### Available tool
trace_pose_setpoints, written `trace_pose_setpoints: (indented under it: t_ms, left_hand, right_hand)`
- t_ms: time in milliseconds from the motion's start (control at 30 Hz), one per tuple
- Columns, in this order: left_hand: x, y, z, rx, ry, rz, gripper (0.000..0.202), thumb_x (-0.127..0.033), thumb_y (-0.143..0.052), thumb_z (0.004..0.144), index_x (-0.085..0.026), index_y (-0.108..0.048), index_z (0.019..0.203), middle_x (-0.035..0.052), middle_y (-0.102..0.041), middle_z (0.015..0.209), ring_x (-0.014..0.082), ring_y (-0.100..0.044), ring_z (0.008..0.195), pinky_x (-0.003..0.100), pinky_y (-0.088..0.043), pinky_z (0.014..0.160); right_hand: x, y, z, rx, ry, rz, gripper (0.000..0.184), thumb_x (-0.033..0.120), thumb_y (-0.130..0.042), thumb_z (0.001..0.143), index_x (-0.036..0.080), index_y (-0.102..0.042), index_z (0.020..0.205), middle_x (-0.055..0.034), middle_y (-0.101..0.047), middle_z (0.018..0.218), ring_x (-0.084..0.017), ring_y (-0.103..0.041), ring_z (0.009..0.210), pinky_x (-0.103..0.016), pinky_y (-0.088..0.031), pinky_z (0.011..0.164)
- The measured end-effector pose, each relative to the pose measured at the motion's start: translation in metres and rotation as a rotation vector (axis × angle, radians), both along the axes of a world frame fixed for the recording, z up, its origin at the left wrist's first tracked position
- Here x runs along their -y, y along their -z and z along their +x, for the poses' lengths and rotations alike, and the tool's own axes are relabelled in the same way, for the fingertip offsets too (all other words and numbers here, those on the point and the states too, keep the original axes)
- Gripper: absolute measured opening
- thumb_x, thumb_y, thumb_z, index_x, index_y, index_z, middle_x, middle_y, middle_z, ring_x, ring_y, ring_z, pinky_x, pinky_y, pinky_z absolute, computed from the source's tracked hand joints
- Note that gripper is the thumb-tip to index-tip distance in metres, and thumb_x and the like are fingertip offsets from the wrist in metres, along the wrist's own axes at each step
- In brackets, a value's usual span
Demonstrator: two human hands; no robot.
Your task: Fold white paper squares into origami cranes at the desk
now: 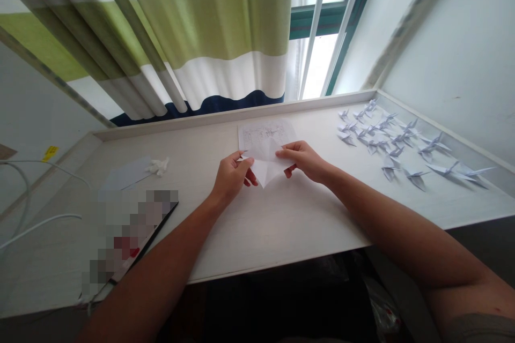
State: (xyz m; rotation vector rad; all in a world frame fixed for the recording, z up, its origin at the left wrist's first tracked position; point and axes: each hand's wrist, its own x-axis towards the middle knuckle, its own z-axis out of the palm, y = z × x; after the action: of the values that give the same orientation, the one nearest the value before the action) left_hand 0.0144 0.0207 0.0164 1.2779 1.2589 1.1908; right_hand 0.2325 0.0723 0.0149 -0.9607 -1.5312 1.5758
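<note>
Our arms [161,273] cross the tabletop [281,225]. The left hand [231,177] and right hand [306,161] each pinch the paper [266,166] at mid-tabletop by its side corners; we judge it light, limp, easily creased.

Place: home room | white desk [281,225] below window [322,64] | striped curtain [209,27] behind desk — green, white, navy | paper cranes [386,136] on desk's right end
</note>
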Motion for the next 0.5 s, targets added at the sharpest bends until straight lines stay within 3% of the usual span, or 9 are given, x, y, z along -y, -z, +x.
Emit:
trace_pose_setpoints:
  t_ms: [133, 267, 367, 500]
  left_hand:
    - [-0.003, 0.001, 0.0, 0.053, 0.004, -0.059, 0.025, -0.034, -0.07, 0.079, -0.014, -0.068, 0.093, 0.0012, -0.07, 0.059, 0.0166, -0.066, 0.044, 0.023, -0.048, 0.04]
    - [-0.007, 0.003, -0.004, 0.103, -0.035, -0.011, 0.025, -0.033, -0.073, 0.078, -0.015, -0.068, 0.094, 0.002, -0.073, 0.071, 0.0189, -0.073, 0.056, 0.027, -0.058, 0.045]
    - [-0.009, 0.004, -0.007, 0.125, -0.043, 0.029, 0.027, -0.034, -0.077, 0.077, -0.017, -0.067, 0.096, 0.003, -0.076, 0.079, 0.0228, -0.078, 0.069, 0.029, -0.062, 0.049]
    - [-0.012, 0.007, -0.009, 0.126, -0.006, 0.068, 0.034, -0.04, -0.082, 0.08, -0.018, -0.069, 0.104, 0.0047, -0.078, 0.085, 0.0264, -0.082, 0.078, 0.03, -0.065, 0.052]
  right_hand:
    - [-0.001, -0.001, 0.001, 0.011, -0.064, -0.053, 0.031, 0.038, -0.083, 0.083, 0.015, -0.068, 0.07, -0.0013, -0.065, 0.059, -0.01, -0.061, 0.046, -0.022, -0.053, 0.047]
    - [-0.002, -0.001, 0.003, 0.072, -0.127, -0.093, 0.024, 0.031, -0.085, 0.083, 0.015, -0.074, 0.097, -0.0057, -0.076, 0.072, -0.016, -0.072, 0.055, -0.026, -0.062, 0.055]
    - [-0.004, 0.0, 0.002, 0.059, -0.065, -0.065, 0.033, 0.029, -0.083, 0.084, 0.017, -0.072, 0.113, -0.008, -0.081, 0.089, -0.019, -0.078, 0.061, -0.027, -0.064, 0.054]
    - [-0.007, 0.002, 0.002, 0.021, 0.007, 0.0, 0.031, 0.031, -0.079, 0.088, 0.02, -0.07, 0.115, -0.0074, -0.08, 0.097, -0.02, -0.079, 0.063, -0.026, -0.063, 0.052]
